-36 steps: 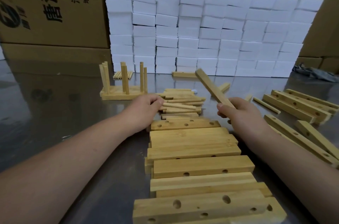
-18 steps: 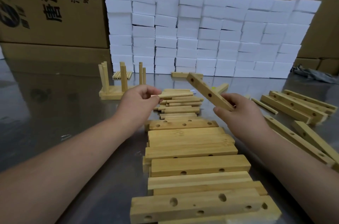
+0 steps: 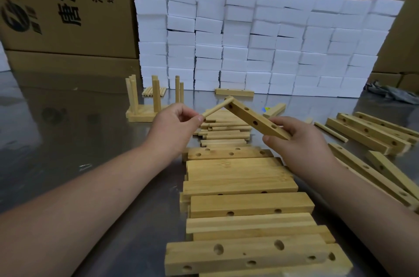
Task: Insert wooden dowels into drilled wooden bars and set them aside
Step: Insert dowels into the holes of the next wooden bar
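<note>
**Dowel meets drilled bar over a table stacked with cut timber**

Above the near stack of drilled bars, the left hand pinches a dowel by its near end. The right hand curls round the lower end of a raised bar, clear of its holes. Both pieces look light and stiff, though the smooth dowel would likely roll in a loose grip. Whether its tip sits in the end hole cannot be told, because the bar's far end hides the joint. Beyond lie loose dowels and, farther left, a finished bar with its dowels upright.
</note>
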A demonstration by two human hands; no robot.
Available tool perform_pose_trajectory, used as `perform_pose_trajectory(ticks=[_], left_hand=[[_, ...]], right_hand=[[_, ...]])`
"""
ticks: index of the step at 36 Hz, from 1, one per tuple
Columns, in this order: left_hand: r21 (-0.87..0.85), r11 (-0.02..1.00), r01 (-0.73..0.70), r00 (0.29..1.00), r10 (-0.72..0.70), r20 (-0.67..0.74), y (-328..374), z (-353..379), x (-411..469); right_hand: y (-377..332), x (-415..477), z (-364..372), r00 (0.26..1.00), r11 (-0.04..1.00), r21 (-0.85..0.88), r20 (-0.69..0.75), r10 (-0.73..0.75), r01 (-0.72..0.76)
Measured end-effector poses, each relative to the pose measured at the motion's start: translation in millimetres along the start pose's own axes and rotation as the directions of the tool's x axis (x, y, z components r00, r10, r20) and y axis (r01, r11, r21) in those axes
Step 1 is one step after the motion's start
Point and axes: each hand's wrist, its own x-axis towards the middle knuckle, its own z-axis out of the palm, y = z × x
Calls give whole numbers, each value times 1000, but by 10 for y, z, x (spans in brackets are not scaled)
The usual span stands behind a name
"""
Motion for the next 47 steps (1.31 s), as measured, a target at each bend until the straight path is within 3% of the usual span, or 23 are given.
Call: perform_pose_trajectory(ticks=[13,24,38,47], left_hand=[[82,997,7,998,-13,65,14,-5,-24],[151,987,-62,997,53,62,-7,-11,-16],[254,946,-200,976,170,134,83,-24,-16],[221,958,-183,977,152,150,151,-13,-47]], right_hand=[[-69,-29,-9,1000,1000,16,5,-14,14],[-132,-46,-24,1000,977,212,18,18,-22],[-258,-126,-134,998,991,126,53,-38,31],[-286,-160,-145,997,986,164,78,-26,13]])
